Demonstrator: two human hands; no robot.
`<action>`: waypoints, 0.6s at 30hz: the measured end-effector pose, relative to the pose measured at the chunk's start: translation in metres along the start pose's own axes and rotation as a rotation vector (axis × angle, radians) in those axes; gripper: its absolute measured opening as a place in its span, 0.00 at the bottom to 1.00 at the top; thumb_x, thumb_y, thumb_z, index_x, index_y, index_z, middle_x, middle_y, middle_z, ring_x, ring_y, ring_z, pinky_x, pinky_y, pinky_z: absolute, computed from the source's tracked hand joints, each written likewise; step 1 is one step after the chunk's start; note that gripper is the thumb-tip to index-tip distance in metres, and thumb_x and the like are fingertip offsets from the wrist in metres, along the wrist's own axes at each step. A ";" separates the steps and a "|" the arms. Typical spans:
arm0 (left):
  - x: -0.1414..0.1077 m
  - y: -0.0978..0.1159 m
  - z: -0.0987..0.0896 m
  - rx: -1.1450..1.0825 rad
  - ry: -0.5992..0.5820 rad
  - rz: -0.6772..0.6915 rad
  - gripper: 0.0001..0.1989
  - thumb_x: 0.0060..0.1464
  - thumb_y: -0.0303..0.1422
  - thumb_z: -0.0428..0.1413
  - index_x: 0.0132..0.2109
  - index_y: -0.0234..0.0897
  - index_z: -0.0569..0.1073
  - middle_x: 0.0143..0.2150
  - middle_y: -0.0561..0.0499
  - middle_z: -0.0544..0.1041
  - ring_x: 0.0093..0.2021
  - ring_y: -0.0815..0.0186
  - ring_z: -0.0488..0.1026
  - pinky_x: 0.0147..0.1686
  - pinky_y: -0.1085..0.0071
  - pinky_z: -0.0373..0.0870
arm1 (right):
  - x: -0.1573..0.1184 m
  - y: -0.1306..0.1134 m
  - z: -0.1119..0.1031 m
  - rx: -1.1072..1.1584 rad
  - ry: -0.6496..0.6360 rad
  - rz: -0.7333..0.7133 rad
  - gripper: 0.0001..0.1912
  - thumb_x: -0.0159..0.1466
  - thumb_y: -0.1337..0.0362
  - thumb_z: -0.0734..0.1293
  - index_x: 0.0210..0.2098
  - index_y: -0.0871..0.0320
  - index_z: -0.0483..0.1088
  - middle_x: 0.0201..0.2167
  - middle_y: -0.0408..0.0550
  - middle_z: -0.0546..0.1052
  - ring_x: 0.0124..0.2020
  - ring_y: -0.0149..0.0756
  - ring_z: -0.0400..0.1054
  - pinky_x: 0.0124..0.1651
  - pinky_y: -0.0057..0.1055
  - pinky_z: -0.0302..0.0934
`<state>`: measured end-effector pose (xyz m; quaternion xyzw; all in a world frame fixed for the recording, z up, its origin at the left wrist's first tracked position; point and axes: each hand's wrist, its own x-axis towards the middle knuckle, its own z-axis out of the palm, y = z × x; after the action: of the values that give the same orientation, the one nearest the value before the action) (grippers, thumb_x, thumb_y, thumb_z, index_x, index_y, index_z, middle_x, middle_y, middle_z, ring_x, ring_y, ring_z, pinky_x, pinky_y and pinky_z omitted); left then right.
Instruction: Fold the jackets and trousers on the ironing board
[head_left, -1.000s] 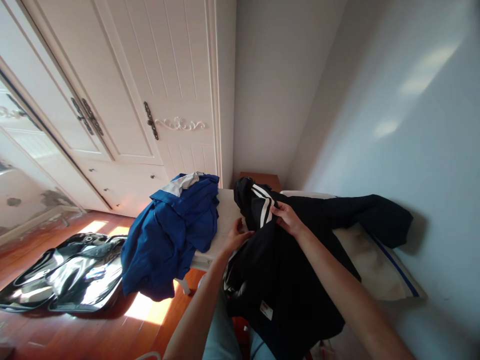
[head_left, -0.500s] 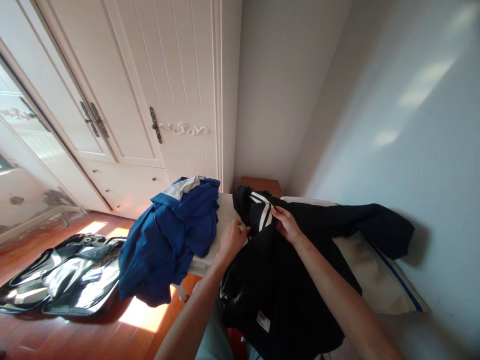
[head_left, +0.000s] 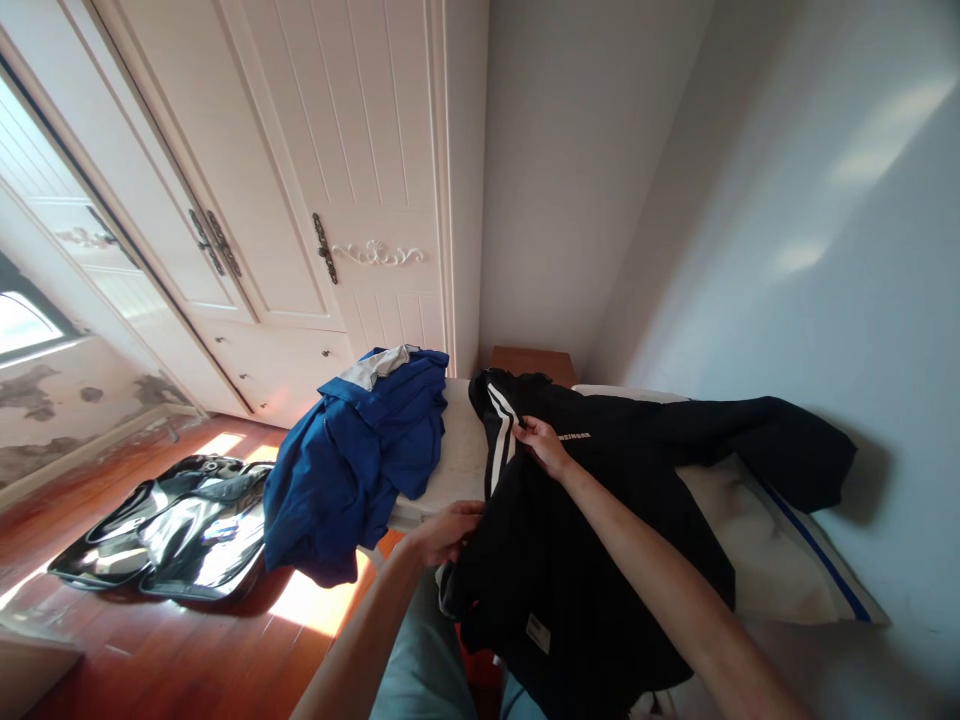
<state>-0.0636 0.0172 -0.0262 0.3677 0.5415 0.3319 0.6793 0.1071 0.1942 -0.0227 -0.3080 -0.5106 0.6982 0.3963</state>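
The black garment (head_left: 600, 570) is pinched by the right hand (head_left: 546, 450) beside white stripes (head_left: 496, 455), by the left hand (head_left: 444, 532) lower; creasing could be caused by uneven tension.

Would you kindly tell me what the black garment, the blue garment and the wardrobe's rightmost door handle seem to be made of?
Black garment: fabric, matte; it drapes softly and barely reflects light. Fibre unclear.
Blue garment: fabric, probably thin, judging by its many folds; fibre unclear.
Rightmost door handle: probably metal, with a dark, aged-looking finish, judging by its ornate outline.
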 end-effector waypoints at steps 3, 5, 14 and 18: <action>-0.005 -0.004 -0.002 0.146 0.000 0.177 0.10 0.46 0.39 0.62 0.32 0.38 0.73 0.24 0.55 0.68 0.21 0.71 0.63 0.21 0.75 0.58 | 0.000 0.015 -0.007 0.072 0.023 0.001 0.26 0.43 0.50 0.82 0.34 0.57 0.74 0.27 0.41 0.79 0.28 0.33 0.72 0.34 0.29 0.66; -0.013 -0.002 -0.002 0.341 0.215 0.318 0.09 0.50 0.37 0.59 0.28 0.38 0.68 0.24 0.54 0.68 0.24 0.68 0.66 0.26 0.73 0.61 | 0.002 0.022 -0.013 0.123 0.055 -0.018 0.25 0.47 0.46 0.79 0.35 0.55 0.73 0.28 0.41 0.78 0.30 0.33 0.73 0.37 0.30 0.68; -0.096 0.090 -0.009 1.010 1.089 0.647 0.13 0.62 0.38 0.49 0.45 0.40 0.75 0.40 0.46 0.80 0.43 0.55 0.77 0.44 0.65 0.69 | 0.010 0.029 -0.029 0.275 0.105 -0.032 0.19 0.52 0.52 0.78 0.38 0.54 0.73 0.34 0.46 0.81 0.38 0.38 0.77 0.48 0.37 0.71; -0.112 0.150 -0.011 1.153 1.155 0.646 0.13 0.59 0.38 0.54 0.45 0.41 0.79 0.43 0.48 0.81 0.45 0.55 0.76 0.48 0.65 0.69 | 0.010 0.030 -0.025 0.217 0.101 -0.038 0.19 0.52 0.53 0.77 0.38 0.54 0.72 0.33 0.46 0.81 0.37 0.37 0.77 0.45 0.36 0.72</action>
<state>-0.1038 0.0005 0.1563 0.5632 0.7536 0.3170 -0.1197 0.1164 0.2096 -0.0585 -0.2885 -0.4172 0.7252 0.4657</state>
